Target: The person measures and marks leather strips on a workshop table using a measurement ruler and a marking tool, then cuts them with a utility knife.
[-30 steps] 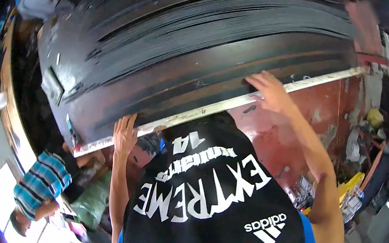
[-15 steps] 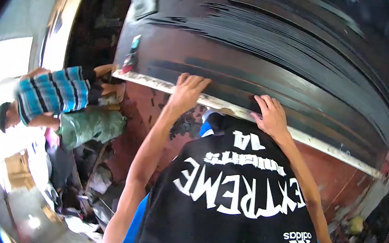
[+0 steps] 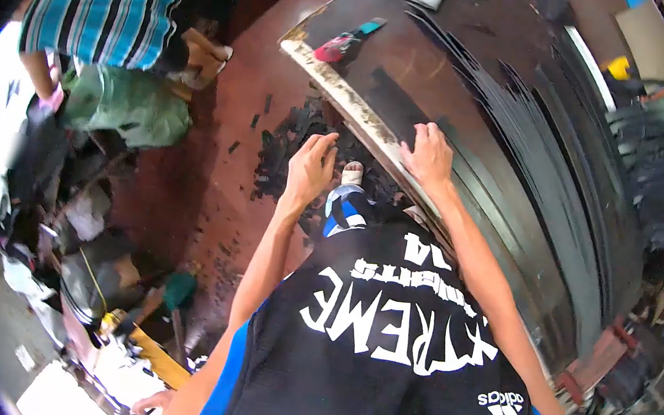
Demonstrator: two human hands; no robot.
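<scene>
The right hand (image 3: pixel 429 160), thumb apart from fingers, is at the surface (image 3: pixel 414 81)'s near edge; the left hand (image 3: pixel 310 173), empty, loosely curled, is just outside. Black strips (image 3: pixel 524 131) span the middle; a red-and-teal tool (image 3: pixel 338 46) lies near the left corner.

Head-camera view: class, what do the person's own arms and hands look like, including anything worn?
The bare left hand and bare right hand show no gloves or wristwear. Both slim arms are sleeveless, emerging from a black fabric jersey with blue armhole edging, white "EXTREME" lettering and an adidas logo.
</scene>
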